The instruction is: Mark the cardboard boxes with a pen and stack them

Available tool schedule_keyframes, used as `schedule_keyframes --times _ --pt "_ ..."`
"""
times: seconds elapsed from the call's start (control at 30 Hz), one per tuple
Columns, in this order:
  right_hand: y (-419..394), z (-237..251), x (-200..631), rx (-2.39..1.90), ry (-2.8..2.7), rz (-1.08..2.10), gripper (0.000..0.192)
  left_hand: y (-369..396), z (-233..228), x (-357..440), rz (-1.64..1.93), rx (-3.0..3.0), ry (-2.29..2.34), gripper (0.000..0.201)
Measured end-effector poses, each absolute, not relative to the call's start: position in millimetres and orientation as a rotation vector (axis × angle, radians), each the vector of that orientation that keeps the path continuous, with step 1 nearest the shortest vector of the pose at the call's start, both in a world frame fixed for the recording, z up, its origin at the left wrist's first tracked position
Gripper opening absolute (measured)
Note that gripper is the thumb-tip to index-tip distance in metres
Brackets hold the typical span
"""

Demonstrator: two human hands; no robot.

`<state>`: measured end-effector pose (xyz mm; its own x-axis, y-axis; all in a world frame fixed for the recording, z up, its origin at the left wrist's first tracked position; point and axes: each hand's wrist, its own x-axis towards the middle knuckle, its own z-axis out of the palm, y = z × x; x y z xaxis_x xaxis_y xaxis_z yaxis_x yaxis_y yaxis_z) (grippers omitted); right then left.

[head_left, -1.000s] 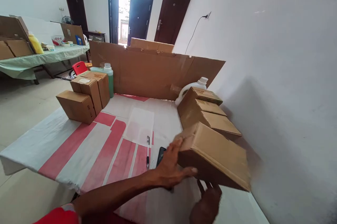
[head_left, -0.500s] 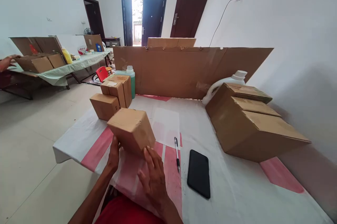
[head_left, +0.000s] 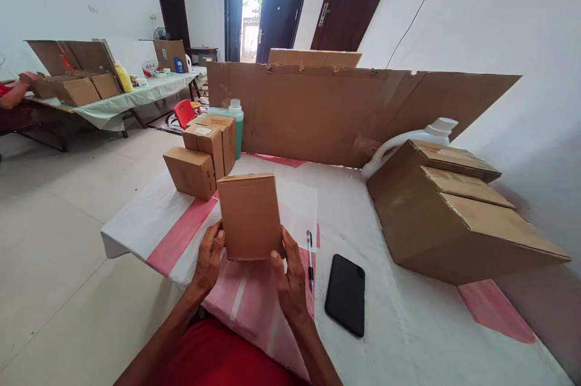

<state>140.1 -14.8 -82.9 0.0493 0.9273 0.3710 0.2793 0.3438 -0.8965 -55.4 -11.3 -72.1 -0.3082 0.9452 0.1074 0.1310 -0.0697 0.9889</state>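
A plain brown cardboard box [head_left: 249,216] is held upright between my two hands, above the near part of the table. My left hand [head_left: 210,258] grips its left side, with the thumb toward me. On the lower right edge my right hand [head_left: 290,277] presses with thumb and fingers. The broad face of the box is turned toward me, and its underside is hidden. Just right of my right hand lie a pen [head_left: 310,259] and a black phone [head_left: 345,295], both flat on the cloth. A pale sheet of paper [head_left: 297,198] shows partly behind the box.
Several small boxes [head_left: 190,171] and a green bottle [head_left: 238,132] stand at the back left. A cardboard panel [head_left: 313,114] closes the far side. Stepped cardboard [head_left: 422,222] and a white jug [head_left: 440,127] stand right. Another person's arm [head_left: 18,92] is at the far-left table.
The box has been turned so that a broad face points toward me. My right hand has shifted from the front to the right side of the box. The camera view has shifted slightly.
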Motion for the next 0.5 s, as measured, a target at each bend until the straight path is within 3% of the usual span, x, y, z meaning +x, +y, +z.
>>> schedule_keyframes --times 0.17,0.5 --pt "10.1 -79.0 162.1 -1.148 -1.31 0.959 0.063 -26.4 -57.1 -43.3 1.295 1.657 1.559 0.058" --pt "37.1 -72.6 183.8 -0.988 -1.212 1.391 0.064 -40.4 -26.1 -31.9 1.04 2.371 1.527 0.094"
